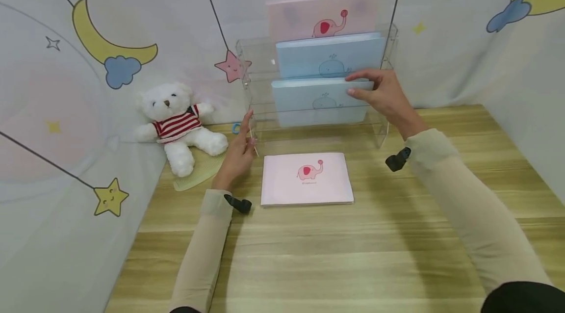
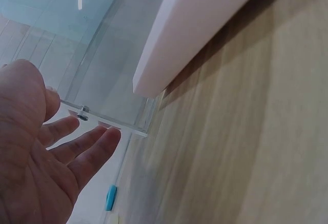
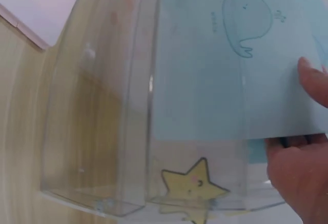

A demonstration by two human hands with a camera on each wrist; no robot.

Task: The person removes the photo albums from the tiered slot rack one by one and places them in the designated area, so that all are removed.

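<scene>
My right hand [image 1: 388,97] pinches the upper right corner of the front light-blue notebook [image 1: 304,94], thumb on the whale cover, fingers behind. This notebook leans in a tier of the clear acrylic rack [image 1: 265,141]; the whale drawing [image 3: 248,24] shows large in the right wrist view. Behind it stands another blue whale notebook [image 1: 295,60], and higher at the back a pink elephant notebook [image 1: 287,21]. With fairly straight fingers [image 2: 97,160], my left hand [image 1: 238,161] touches the rack's left side panel. A second pink elephant notebook [image 1: 282,180] lies flat before the rack.
A white teddy bear [image 1: 176,121] in a striped shirt sits left of the rack, on a pale yellow-green mat [image 1: 198,173]. A small blue ring-shaped item [image 1: 236,128] lies near the rack's left side. Behind the wooden table [image 1: 318,264] hangs a patterned cloth [image 1: 185,9].
</scene>
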